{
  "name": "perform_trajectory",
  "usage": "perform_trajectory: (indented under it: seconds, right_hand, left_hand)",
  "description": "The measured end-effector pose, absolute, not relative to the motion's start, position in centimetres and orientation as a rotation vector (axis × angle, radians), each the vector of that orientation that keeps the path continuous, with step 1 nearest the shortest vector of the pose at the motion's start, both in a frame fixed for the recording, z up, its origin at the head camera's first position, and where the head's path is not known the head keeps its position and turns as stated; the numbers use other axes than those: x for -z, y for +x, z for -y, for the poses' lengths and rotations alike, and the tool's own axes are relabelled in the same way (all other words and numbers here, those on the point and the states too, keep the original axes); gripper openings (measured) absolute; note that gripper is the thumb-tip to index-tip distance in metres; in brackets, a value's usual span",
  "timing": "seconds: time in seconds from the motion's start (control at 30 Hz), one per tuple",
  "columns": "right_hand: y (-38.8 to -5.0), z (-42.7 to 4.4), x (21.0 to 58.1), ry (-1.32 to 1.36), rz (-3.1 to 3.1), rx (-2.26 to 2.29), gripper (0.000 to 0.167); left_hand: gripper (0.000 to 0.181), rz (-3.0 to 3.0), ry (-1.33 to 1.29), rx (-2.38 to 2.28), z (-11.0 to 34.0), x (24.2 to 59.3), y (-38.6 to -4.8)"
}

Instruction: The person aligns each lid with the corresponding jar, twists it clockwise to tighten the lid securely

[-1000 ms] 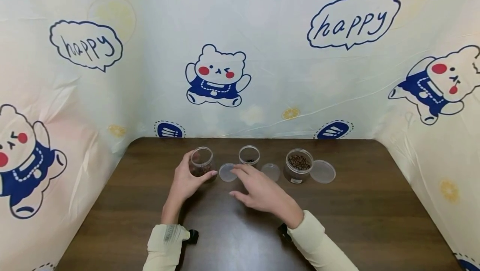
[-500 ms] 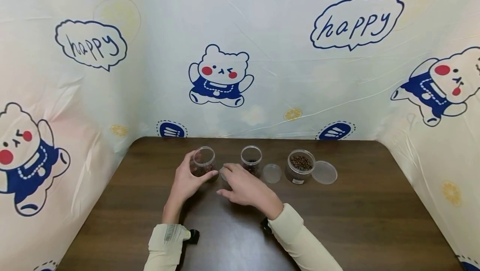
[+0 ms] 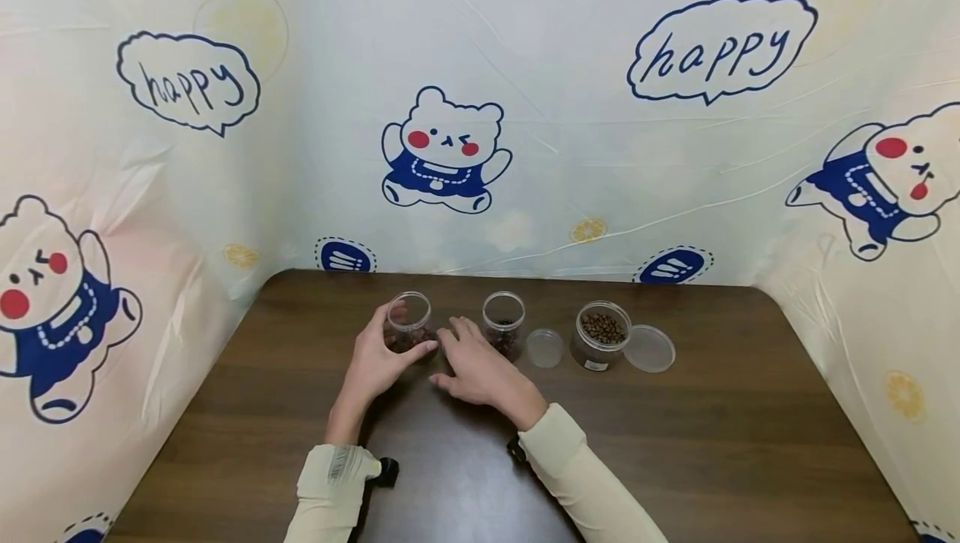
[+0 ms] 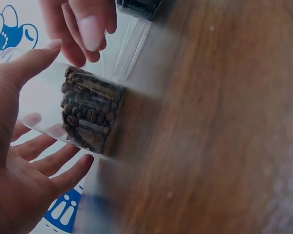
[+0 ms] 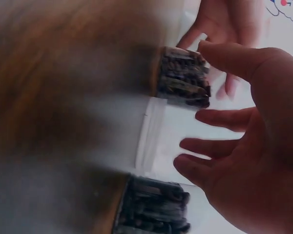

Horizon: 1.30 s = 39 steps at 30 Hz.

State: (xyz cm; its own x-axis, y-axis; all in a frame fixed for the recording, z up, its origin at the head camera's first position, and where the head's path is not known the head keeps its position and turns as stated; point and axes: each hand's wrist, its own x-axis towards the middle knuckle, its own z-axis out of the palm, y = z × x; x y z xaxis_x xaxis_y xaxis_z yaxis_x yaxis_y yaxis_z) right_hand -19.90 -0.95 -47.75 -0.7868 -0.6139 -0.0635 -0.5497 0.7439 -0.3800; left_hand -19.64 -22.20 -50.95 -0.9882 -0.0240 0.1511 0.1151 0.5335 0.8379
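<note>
From my end I have the left hand curled round the left jar at the far side of the table, the right hand spread just above the left lid, middle jar and right jar also uncovered beside two other lids, so opening looks done, no lid fitted.

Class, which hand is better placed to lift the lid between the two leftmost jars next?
Probably the right grip: it looks empty, close to the lid, while the left grip holds the leftmost jar.
</note>
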Motion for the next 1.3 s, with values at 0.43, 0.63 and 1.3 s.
perform_trajectory:
  seconds: [0.43,0.63,1.3]
  right_hand:
    - [-20.2,2.3,48.7,-0.840,-2.785,0.401,0.064]
    - [-20.2,2.6,48.7,-0.829,-2.765,0.294,0.061]
    - [-20.7,3.4,48.9,-0.854,-2.915,0.137,0.057]
  left_hand:
    - [0.091,2.633,-0.073,1.430,21.9,51.2,-19.5]
    - [0.092,2.619,-0.062,1.459,21.9,51.1,-19.4]
    - [0.082,2.667,-0.078,1.427,21.9,50.7,-19.9]
